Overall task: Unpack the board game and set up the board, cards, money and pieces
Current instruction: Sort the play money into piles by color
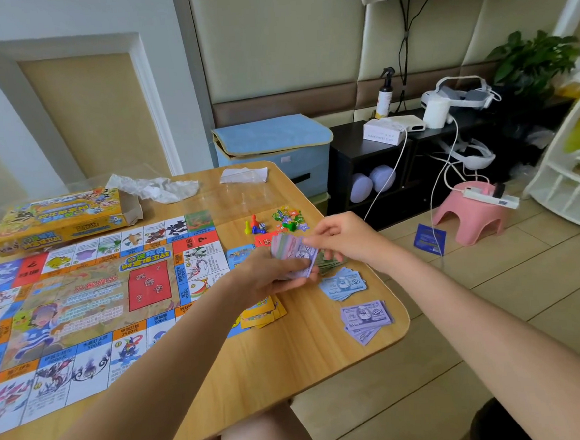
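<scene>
your left hand [268, 273] is curled around a fanned stack of play money [293, 255], holding it just above the right edge of the wooden table [291, 350]. your right hand [338, 238] reaches in from the right and pinches the top notes of that stack between its fingertips. the game board [81, 303] lies unfolded and flat across the left part of the table. beside its right edge, under your left hand, sits a pile of yellow cards [262, 316]. a blue pile of notes [343, 285] lies just right of your hands, a purple pile of notes [366, 319] nearer the table's front corner, and green notes [329, 264] peek out beneath the held stack. the coloured pawns and a die [256, 226] stand past your hands, next to a scatter of small coloured tokens [290, 219]. the open yellow game box [58, 219] rests at the far left edge, with crumpled plastic wrap [156, 188] beside it
</scene>
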`<state>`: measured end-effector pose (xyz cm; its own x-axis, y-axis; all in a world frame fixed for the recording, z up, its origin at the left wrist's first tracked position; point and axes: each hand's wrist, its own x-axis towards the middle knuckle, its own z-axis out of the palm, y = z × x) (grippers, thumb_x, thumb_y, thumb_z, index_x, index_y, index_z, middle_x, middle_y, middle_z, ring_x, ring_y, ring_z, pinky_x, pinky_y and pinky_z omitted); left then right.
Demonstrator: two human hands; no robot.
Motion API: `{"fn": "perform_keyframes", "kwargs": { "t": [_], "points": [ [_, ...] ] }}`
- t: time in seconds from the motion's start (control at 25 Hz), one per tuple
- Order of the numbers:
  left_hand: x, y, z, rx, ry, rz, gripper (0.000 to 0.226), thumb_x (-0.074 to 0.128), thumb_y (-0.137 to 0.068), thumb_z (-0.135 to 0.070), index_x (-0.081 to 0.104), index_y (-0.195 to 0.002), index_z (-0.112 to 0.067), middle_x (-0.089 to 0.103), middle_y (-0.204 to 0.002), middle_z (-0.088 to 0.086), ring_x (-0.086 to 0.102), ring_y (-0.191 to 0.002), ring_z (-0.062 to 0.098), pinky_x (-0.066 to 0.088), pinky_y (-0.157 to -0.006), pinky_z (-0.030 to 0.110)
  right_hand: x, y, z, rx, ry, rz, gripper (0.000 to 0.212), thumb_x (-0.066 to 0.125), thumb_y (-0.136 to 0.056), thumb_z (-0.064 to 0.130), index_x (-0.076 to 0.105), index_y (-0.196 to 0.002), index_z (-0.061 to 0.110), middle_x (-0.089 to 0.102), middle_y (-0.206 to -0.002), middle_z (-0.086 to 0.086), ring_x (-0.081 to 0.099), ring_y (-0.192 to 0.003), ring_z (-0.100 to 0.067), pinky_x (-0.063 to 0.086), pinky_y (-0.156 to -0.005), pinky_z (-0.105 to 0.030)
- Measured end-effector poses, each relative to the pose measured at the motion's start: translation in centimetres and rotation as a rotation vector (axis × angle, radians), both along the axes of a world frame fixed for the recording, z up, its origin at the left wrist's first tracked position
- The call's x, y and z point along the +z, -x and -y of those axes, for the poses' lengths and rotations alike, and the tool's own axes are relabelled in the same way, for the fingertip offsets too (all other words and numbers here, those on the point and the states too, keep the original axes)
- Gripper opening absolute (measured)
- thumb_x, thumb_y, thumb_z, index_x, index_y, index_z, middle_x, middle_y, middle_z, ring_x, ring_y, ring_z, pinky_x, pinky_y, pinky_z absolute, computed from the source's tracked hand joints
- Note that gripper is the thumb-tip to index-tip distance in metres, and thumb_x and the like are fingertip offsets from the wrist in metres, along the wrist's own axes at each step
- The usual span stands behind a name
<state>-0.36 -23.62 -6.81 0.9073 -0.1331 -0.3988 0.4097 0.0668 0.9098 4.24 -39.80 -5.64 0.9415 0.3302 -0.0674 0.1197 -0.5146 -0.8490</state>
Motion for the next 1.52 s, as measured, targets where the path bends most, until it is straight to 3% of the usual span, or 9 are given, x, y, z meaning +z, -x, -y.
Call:
{"fn": "perform_keyframes", "kwargs": {
  "t": [0.12,0.2,0.44,0.56,0.72,0.96,1.24,1.4,1.52],
  "points": [
    [0.5,0.3,-0.2,0.030,0.142,-0.029,0.013,0.061,-0.087,-0.007,0.061,-0.100,-0.004,0.071,-0.082,0.008,0.070,-0.072,0.015,0.057,-0.058,0.021,0.6,0.2,-0.2,0.003,0.023,0.000,0.014,0.074,-0.078,0.014,0.061,-0.079,0.013,0.058,-0.059,0.000,0.050,-0.048,-0.008,0.035,-0.039,-0.014],
    [0.9,0.3,-0.4,0.076,0.225,-0.055,0.014,0.060,-0.087,-0.003,0.058,-0.101,-0.002,0.070,-0.089,0.012,0.069,-0.076,0.019,0.059,-0.061,0.024,0.8,0.5,0.4,0.020,0.028,-0.009,0.012,0.072,-0.080,0.010,0.062,-0.087,0.008,0.058,-0.057,-0.002,0.048,-0.041,-0.005,0.036,-0.040,-0.016],
    [0.8,1.2,0.4,0.021,0.100,-0.089,0.028,0.060,-0.085,0.004,0.056,-0.112,-0.001,0.066,-0.101,0.015,0.067,-0.084,0.021,0.059,-0.061,0.028,1.2,2.0,1.9,0.151,0.058,-0.080,0.014,0.066,-0.083,0.000,0.060,-0.094,0.007,0.058,-0.052,-0.002,0.051,-0.039,-0.004,0.041,-0.041,-0.016],
    [0.9,1.7,0.3,-0.028,0.087,-0.116,0.021,0.058,-0.086,0.006,0.057,-0.106,0.000,0.072,-0.088,0.015,0.070,-0.077,0.025,0.059,-0.065,0.030,1.8,2.8,3.8,0.150,0.042,-0.181,0.011,0.067,-0.082,-0.001,0.059,-0.087,0.005,0.061,-0.053,0.000,0.053,-0.042,-0.006,0.041,-0.041,-0.016],
    [0.4,3.2,0.7,-0.161,0.051,-0.179,0.017,0.055,-0.088,0.005,0.056,-0.105,0.005,0.070,-0.087,0.024,0.071,-0.078,0.030,0.057,-0.075,0.032,1.0,4.5,5.6,0.135,0.144,-0.262,0.013,0.068,-0.082,0.001,0.057,-0.086,0.007,0.061,-0.060,-0.005,0.052,-0.042,-0.007,0.037,-0.038,-0.016],
    [0.2,3.3,0.9,-0.052,0.089,-0.142,0.025,0.052,-0.089,0.006,0.051,-0.114,0.003,0.070,-0.084,0.024,0.071,-0.072,0.030,0.059,-0.067,0.033,0.3,4.9,6.1,-0.031,0.080,-0.137,0.014,0.065,-0.083,0.001,0.057,-0.094,0.001,0.057,-0.056,-0.006,0.047,-0.036,-0.003,0.035,-0.037,-0.015],
    [0.5,3.9,1.0,-0.199,0.012,-0.179,0.024,0.055,-0.088,0.003,0.053,-0.112,0.005,0.068,-0.096,0.027,0.070,-0.081,0.032,0.057,-0.075,0.032,0.2,5.2,6.0,0.112,0.175,-0.238,0.013,0.068,-0.082,0.004,0.055,-0.084,0.008,0.059,-0.059,-0.005,0.048,-0.039,-0.006,0.034,-0.037,-0.016],
    [0.6,4.8,1.3,-0.310,-0.043,-0.245,0.020,0.054,-0.089,0.002,0.054,-0.108,0.008,0.066,-0.099,0.030,0.070,-0.083,0.033,0.057,-0.074,0.030,-1.0,6.0,6.1,0.100,0.439,-0.056,0.022,0.077,-0.076,0.017,0.056,-0.081,0.012,0.052,-0.055,0.005,0.040,-0.035,0.002,0.029,-0.039,-0.010],
    [0.7,5.0,1.8,-0.319,-0.053,-0.263,0.015,0.053,-0.090,0.001,0.056,-0.104,0.008,0.067,-0.092,0.027,0.070,-0.078,0.034,0.058,-0.068,0.029,-0.3,6.0,6.7,0.096,0.405,0.047,0.029,0.078,-0.074,0.028,0.060,-0.093,0.017,0.055,-0.071,0.006,0.044,-0.049,0.003,0.032,-0.046,-0.008]
  ]
}}
